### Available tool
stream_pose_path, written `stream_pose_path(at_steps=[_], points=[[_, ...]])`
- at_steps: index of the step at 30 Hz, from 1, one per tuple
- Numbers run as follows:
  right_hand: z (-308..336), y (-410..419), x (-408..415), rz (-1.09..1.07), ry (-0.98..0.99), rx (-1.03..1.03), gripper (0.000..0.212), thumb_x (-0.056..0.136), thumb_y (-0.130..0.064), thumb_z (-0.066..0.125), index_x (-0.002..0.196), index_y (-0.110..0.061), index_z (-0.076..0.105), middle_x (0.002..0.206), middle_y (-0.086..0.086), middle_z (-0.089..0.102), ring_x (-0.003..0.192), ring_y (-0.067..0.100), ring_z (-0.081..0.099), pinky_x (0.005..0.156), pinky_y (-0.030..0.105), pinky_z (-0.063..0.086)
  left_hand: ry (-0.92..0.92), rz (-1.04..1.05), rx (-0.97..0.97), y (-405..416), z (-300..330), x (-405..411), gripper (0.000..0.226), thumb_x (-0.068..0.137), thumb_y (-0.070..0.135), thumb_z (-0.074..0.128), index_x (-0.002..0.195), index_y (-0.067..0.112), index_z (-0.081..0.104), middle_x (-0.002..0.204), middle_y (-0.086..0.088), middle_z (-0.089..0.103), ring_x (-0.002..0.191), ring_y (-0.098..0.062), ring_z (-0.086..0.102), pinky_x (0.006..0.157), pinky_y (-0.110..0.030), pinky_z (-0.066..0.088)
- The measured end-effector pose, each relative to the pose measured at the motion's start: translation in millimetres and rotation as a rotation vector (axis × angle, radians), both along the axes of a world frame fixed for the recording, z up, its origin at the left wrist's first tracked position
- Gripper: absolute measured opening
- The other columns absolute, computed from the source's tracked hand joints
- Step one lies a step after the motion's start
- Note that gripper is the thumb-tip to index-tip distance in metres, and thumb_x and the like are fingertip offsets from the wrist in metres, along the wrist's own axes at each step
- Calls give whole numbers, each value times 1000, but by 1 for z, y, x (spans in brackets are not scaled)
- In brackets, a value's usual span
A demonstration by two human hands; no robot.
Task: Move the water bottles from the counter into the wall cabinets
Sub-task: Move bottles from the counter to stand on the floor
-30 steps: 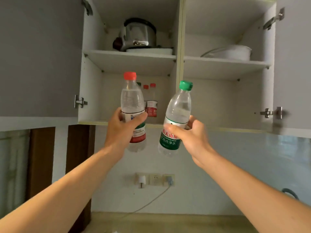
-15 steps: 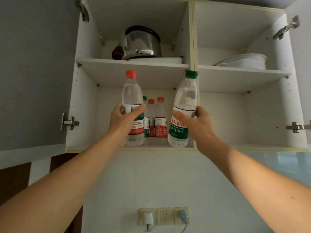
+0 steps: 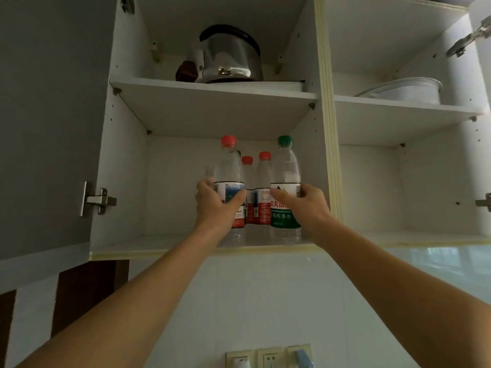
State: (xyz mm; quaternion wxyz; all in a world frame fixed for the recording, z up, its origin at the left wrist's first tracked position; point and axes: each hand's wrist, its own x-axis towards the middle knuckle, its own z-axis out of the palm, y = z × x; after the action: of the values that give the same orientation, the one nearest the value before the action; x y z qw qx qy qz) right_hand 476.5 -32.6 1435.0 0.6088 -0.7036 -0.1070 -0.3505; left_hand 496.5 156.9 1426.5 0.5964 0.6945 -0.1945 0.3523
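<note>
Two bottles sit at the back of the left cabinet's (image 3: 125, 155) lower shelf (image 3: 159, 241), one more half hidden behind. Two more arriving: red-cap bottle (image 3: 229, 179) in left hand (image 3: 215, 205), green-cap bottle (image 3: 285, 181) in right hand (image 3: 305, 205), both upright at the shelf front, probably touching down. Not yet released. Counter out of view, remaining count unknown. Both arms reach up, fingers and thumbs wrapped round the labels.

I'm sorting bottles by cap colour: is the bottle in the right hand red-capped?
No, the bottle gripped by the right hand has a green cap and a green label.
</note>
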Motion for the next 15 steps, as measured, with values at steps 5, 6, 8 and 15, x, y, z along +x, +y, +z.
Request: stream_pose_path(at_steps=[5, 6, 8, 15], points=[[-6, -18, 11, -66, 64, -283, 59, 76, -26, 87, 125, -22, 54, 104, -5, 70, 90, 11, 71, 67, 24, 59, 7, 214, 266, 16, -2, 13, 77, 84, 49, 74, 140, 16, 33, 135, -11, 39, 124, -28, 47, 106, -48, 46], [-8, -23, 13, -83, 75, -327, 63, 75, -25, 87, 127, -22, 52, 106, -5, 69, 92, 10, 70, 69, 24, 59, 23, 181, 295, 21, 1, 14, 79, 83, 51, 75, 140, 18, 33, 135, -10, 42, 122, -27, 51, 104, -47, 49], [-11, -30, 17, -119, 82, -370, 66, 75, -25, 87, 129, -22, 50, 107, -6, 69, 93, 11, 70, 72, 25, 59, 48, 83, 318, 25, 5, 15, 79, 81, 49, 78, 139, 20, 33, 133, -9, 50, 113, -23, 61, 95, -43, 56], [-15, -31, 43, -213, 67, -387, 68, 76, -30, 86, 132, -21, 48, 99, -13, 61, 81, 1, 61, 56, 14, 47, -12, 198, 375, 6, 6, 26, 71, 75, 49, 83, 122, 22, 37, 124, -4, 55, 100, -17, 63, 80, -32, 55]])
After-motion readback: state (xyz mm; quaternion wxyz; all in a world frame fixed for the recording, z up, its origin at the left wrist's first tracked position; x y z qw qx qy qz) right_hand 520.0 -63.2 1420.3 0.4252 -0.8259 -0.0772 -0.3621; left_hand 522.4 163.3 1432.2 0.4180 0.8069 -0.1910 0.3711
